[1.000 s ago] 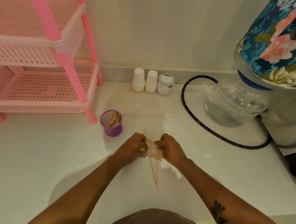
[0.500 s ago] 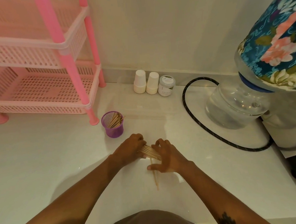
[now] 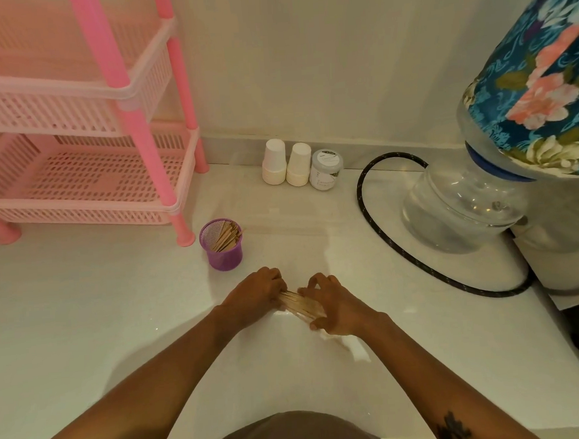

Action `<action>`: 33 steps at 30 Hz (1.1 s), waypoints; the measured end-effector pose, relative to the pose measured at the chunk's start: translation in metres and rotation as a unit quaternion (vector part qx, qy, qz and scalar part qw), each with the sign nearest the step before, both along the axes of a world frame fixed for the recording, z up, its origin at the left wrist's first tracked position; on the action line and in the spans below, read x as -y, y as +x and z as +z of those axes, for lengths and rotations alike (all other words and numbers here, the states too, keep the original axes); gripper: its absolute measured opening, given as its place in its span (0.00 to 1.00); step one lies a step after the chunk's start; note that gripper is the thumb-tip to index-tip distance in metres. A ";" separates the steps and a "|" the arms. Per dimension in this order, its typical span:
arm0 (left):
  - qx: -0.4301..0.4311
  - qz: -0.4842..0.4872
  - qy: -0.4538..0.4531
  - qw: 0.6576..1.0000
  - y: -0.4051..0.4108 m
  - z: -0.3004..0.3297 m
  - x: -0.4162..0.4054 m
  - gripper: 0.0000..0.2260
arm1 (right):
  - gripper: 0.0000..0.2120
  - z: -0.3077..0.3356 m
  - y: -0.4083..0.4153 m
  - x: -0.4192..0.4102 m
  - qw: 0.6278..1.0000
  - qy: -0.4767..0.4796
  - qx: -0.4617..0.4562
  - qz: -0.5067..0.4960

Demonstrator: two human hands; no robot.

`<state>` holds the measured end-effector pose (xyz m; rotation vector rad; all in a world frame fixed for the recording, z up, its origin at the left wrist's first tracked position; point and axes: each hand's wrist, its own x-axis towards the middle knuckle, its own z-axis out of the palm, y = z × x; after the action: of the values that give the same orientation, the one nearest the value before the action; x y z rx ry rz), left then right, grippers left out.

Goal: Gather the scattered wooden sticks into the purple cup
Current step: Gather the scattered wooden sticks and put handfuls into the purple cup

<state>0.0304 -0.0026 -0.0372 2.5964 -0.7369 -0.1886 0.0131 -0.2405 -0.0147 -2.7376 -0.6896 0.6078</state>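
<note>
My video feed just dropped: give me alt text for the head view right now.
Both hands, the left hand and right hand, grip a bundle of wooden sticks low over a white counter. Just beyond the left hand stands the purple cup, already holding sticks, beside a pink rack.

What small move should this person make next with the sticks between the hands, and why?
Probably lift the bundle of sticks and carry it to the purple cup. Both the left hand and the right hand already grip the bundle on the counter, no loose stick shows nearby, and the cup, standing just beyond the left hand, already holds sticks.
</note>
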 end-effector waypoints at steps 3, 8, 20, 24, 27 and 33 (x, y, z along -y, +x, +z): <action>0.007 -0.008 0.004 1.000 0.000 0.000 0.001 0.14 | 0.35 0.000 0.004 0.000 1.000 -0.001 -0.018 -0.017; 0.023 -0.022 0.019 0.999 -0.001 -0.002 0.003 0.10 | 0.26 0.002 0.009 -0.005 1.000 -0.004 -0.004 -0.012; 0.029 -0.014 0.083 0.996 -0.008 -0.009 0.016 0.08 | 0.09 0.006 0.006 -0.024 0.999 -0.032 0.035 -0.001; 0.037 0.007 0.118 0.992 -0.015 -0.014 0.025 0.09 | 0.09 0.004 -0.002 -0.030 0.997 -0.052 0.064 0.004; 0.047 0.019 0.135 0.990 -0.019 -0.015 0.029 0.09 | 0.10 0.002 -0.007 -0.035 0.994 -0.077 0.076 -0.002; 0.069 0.029 0.132 0.988 -0.034 -0.019 0.031 0.10 | 0.11 0.002 -0.014 -0.053 0.982 -0.172 0.071 -0.029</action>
<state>-0.0034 -0.0339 -0.0563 2.9033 -0.7263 -0.0956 -0.0011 -0.1876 -0.0126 -3.1349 -0.5796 0.5681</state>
